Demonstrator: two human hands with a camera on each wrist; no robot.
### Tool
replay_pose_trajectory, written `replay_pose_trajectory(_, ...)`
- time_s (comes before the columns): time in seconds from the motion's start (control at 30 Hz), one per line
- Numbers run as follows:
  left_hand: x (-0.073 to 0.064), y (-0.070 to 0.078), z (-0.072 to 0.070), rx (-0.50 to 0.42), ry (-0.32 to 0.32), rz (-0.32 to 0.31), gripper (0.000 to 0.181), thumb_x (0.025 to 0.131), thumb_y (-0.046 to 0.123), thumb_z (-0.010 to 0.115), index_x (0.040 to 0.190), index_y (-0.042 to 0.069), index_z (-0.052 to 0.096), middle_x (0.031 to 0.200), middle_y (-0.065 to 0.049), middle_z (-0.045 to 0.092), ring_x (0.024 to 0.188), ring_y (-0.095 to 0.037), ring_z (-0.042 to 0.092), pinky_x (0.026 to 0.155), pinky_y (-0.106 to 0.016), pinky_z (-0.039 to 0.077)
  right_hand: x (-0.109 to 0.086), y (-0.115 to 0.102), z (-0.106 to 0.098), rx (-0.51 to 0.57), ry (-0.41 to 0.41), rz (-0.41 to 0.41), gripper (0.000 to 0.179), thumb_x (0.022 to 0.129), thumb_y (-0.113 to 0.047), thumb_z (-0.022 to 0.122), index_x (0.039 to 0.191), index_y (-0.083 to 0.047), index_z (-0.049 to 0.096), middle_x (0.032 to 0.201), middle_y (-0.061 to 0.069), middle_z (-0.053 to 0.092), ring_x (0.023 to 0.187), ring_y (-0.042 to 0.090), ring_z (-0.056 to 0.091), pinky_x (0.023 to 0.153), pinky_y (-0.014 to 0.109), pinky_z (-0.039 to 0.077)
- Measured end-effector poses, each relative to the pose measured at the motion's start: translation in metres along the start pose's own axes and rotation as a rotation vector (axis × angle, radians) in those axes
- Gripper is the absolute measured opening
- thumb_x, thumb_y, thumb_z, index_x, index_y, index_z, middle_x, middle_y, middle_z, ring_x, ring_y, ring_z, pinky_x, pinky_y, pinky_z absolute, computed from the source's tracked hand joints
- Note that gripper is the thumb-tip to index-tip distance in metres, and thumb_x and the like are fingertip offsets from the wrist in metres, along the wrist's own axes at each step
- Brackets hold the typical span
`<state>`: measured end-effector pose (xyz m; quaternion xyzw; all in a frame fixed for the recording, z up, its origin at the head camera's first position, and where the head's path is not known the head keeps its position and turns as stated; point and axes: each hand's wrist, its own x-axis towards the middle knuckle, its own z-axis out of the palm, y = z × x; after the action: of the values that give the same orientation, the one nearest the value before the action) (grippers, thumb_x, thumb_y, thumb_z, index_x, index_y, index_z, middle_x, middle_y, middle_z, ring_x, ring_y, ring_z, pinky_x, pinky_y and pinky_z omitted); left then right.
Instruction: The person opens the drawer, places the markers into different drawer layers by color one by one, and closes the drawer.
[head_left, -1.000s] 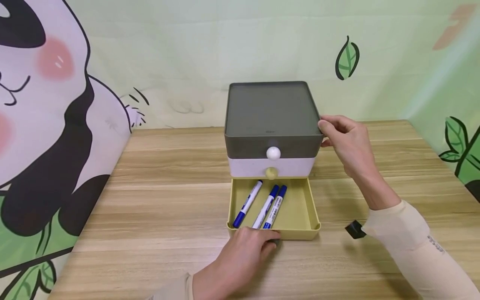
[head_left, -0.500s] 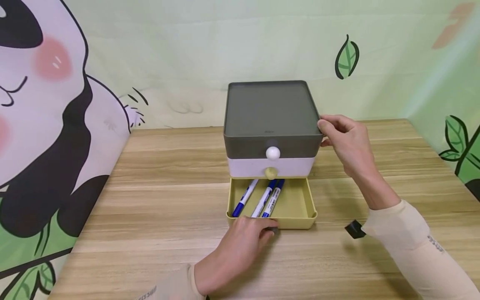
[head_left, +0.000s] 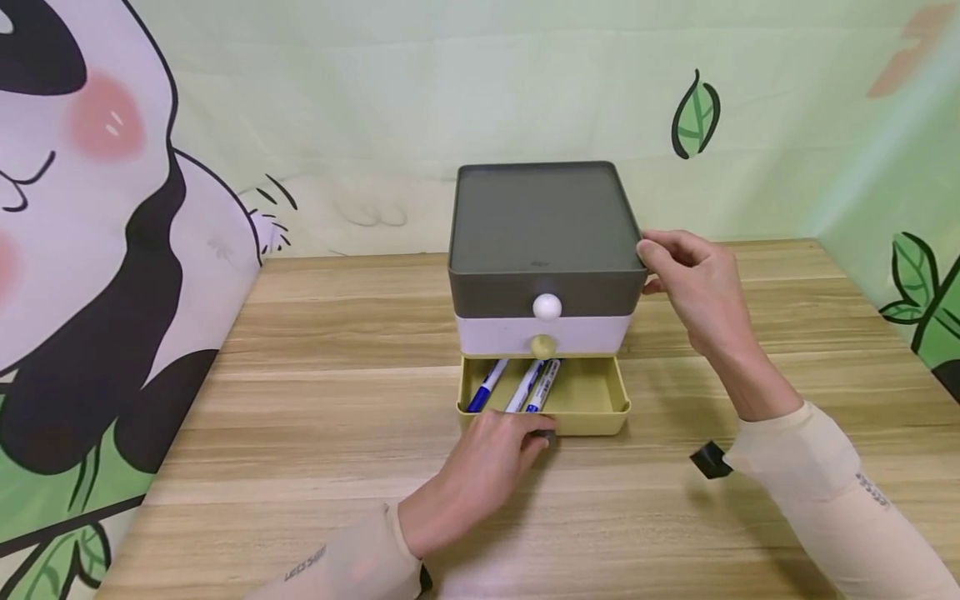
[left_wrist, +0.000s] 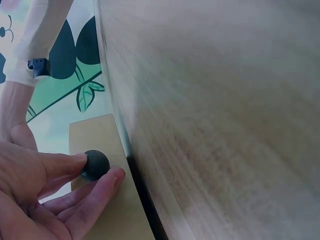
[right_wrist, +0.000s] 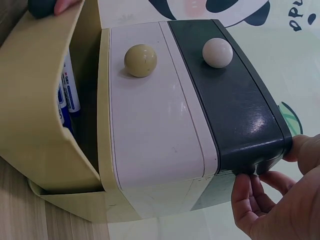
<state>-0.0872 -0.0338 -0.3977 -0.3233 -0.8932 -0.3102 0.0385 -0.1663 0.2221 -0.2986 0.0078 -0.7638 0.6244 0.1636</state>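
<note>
A three-tier drawer organizer [head_left: 546,218] stands on the table, grey on top, white in the middle and yellow at the bottom. Its yellow bottom drawer [head_left: 588,424] is pulled partway out, with three blue-and-white marker pens [head_left: 489,385] lying inside. My left hand [head_left: 476,475] pinches the dark round drawer knob [left_wrist: 95,165] between thumb and fingers at the drawer's front. At the organizer's right side, my right hand [head_left: 705,293] grips the grey tier, its thumb at the top edge and fingers bent against the side, as the right wrist view shows.
The grey tier carries a white knob [head_left: 547,307] and the white tier a yellow knob [head_left: 542,346]; both tiers' drawers are flush. Wood-grain table [head_left: 337,392] surrounds the organizer. Behind it hangs a green cloth backdrop [head_left: 360,108] with a panda print.
The yellow drawer has slid back toward the organizer, the left hand moving along with it. Less of the marker pens shows now. The right hand and the organizer's body stay in place.
</note>
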Motion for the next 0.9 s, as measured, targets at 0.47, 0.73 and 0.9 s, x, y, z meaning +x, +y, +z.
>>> replay_pose_trajectory(0.47, 0.017, -0.010, 0.003, -0.032, 0.038, -0.060, 0.018, 0.094, 0.007, 0.076, 0.111, 0.008, 0.079, 0.102, -0.006, 0.078, 0.082, -0.014, 0.069, 0.069, -0.022, 0.057, 0.000, 0.000, 0.000, 0.009, 0.001, 0.001, 0.035, 0.099, -0.020, 0.069, 0.123, 0.006, 0.071, 0.091, -0.003, 0.071, 0.081, 0.013, 0.066, 0.066, 0.023, 0.057)
replay_pose_trajectory(0.73, 0.026, -0.015, 0.002, -0.051, 0.032, -0.106, 0.019, 0.095, 0.008, 0.075, 0.114, 0.007, 0.078, 0.099, -0.008, 0.077, 0.068, -0.009, 0.058, 0.056, -0.017, 0.047, 0.000, -0.001, 0.001, 0.023, -0.001, 0.007, 0.035, 0.099, -0.020, 0.069, 0.123, 0.006, 0.070, 0.093, -0.002, 0.071, 0.082, 0.013, 0.066, 0.066, 0.023, 0.057)
replay_pose_trajectory(0.9, 0.031, -0.017, 0.004, -0.060, 0.047, -0.122, 0.020, 0.095, 0.010, 0.075, 0.115, 0.006, 0.078, 0.098, -0.007, 0.077, 0.063, -0.008, 0.051, 0.053, -0.019, 0.044, -0.001, 0.000, 0.001, 0.018, 0.003, 0.012, 0.036, 0.099, -0.020, 0.069, 0.124, 0.006, 0.070, 0.093, -0.002, 0.071, 0.082, 0.013, 0.065, 0.066, 0.024, 0.057)
